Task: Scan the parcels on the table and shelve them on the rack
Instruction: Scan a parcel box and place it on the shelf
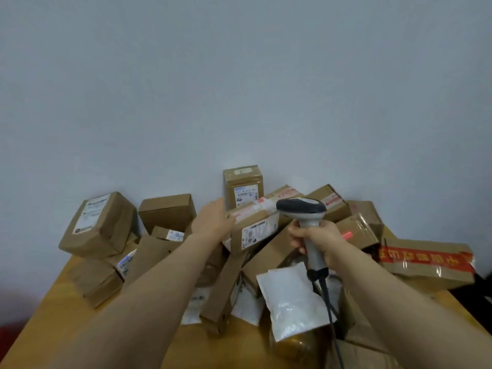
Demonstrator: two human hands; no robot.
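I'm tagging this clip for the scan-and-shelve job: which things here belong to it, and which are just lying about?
Job: scanner, gripped by right hand; labelled box, touched by left hand; white pouch; remaining parcels piled on the table.
Lying about: dark object past the table's right edge; red surface at lower left, both unidentifiable.

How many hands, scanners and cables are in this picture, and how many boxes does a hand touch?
Hands: 2, left hand and right hand
Scanner: 1
Cable: 1
Box under the left hand: 1
Total: 5
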